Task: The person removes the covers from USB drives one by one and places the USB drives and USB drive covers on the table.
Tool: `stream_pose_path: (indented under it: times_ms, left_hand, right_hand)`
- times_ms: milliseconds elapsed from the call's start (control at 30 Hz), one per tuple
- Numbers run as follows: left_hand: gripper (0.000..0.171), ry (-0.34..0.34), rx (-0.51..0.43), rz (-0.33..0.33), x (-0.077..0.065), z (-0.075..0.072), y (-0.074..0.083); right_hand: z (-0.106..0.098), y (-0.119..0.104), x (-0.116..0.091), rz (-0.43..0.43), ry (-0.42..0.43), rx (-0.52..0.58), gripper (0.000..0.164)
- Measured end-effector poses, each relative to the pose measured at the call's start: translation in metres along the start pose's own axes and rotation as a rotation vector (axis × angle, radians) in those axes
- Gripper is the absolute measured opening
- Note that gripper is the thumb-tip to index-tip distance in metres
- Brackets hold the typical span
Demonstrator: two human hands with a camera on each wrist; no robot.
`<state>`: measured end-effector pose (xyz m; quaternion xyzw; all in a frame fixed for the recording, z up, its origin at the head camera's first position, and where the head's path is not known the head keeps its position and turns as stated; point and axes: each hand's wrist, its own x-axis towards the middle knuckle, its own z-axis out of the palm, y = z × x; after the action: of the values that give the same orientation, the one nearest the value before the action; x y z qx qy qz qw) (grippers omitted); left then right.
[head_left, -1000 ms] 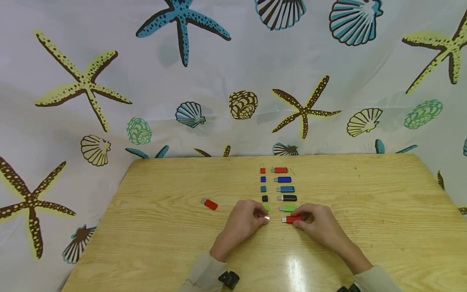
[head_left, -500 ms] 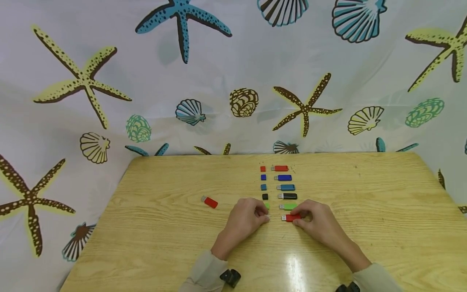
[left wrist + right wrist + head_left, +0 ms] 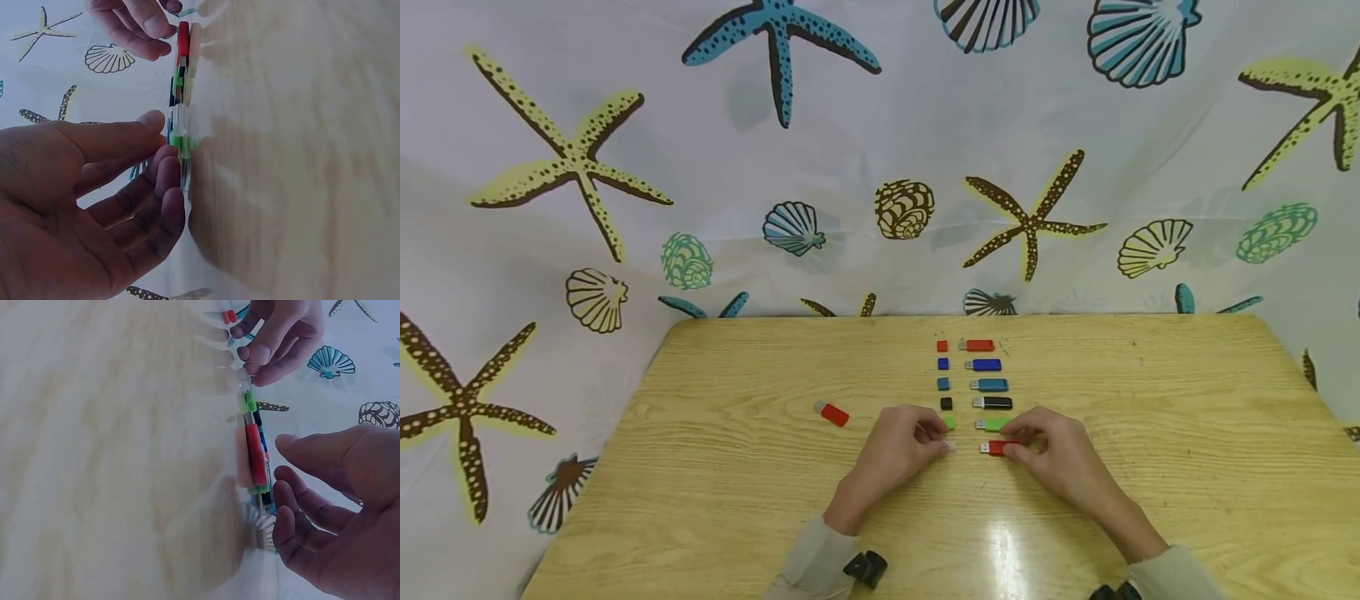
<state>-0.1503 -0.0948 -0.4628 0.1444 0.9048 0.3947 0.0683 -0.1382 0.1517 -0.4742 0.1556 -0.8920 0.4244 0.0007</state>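
My left hand (image 3: 895,446) is beside a small clear cap (image 3: 180,119) on the table; in the left wrist view, the thumb and loosely bent fingers stand just off it. Opposite the cap lies a red USB stick (image 3: 995,448), metal plug toward the left. My right hand (image 3: 1056,446) hovers at its right end, overlapping it in the head view. The right wrist view shows a gap between those fingertips and the red stick (image 3: 255,453). Just behind are a green cap (image 3: 951,423) and a green USB stick (image 3: 990,425), partly covered by the hands.
Farther back, the two columns continue with black (image 3: 992,403), teal (image 3: 989,385), blue (image 3: 983,365) and red (image 3: 977,346) USB sticks, each with a matching cap to its left. Another red USB stick (image 3: 833,414) lies slanted at left. A patterned cloth (image 3: 850,167) hangs behind the table.
The left fingers have let go of the clear cap and drawn slightly left, leaving it on the table. The right hand has loosened from the red USB stick, which stays in its place.
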Motion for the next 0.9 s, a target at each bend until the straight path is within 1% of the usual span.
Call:
stream_pose_path:
  times_ms: [133,233,367,467,600,700,833,900]
  left_hand:
    - [0.010,0.025,-0.037,-0.009,-0.002,-0.005,-0.001]
    - [0.012,0.040,-0.073,-0.007,-0.004,-0.010,-0.006]
    - [0.016,0.052,-0.134,0.014,-0.007,-0.019,-0.013]
    - [0.017,0.072,-0.161,0.026,-0.010,-0.027,-0.017]
    - [0.019,0.116,-0.179,0.032,-0.013,-0.034,-0.025]
    - [0.021,0.153,-0.185,0.023,-0.014,-0.039,-0.032]
    - [0.024,0.200,-0.157,0.010,-0.016,-0.047,-0.040]
    - [0.025,0.213,-0.140,0.010,-0.017,-0.051,-0.043]
  right_hand:
    - [0.000,-0.002,0.001,-0.007,0.019,0.022,0.016]
    - [0.000,-0.004,0.001,0.000,0.032,0.047,0.016]
    - [0.000,-0.007,0.002,-0.006,0.056,0.075,0.019]
    - [0.001,-0.009,0.003,-0.013,0.074,0.105,0.021]
    - [0.003,-0.011,0.004,-0.030,0.091,0.160,0.023]
    - [0.007,-0.013,0.006,-0.049,0.093,0.198,0.026]
    - [0.012,-0.016,0.007,-0.058,0.085,0.231,0.028]
    - [0.015,-0.017,0.007,-0.054,0.078,0.243,0.029]
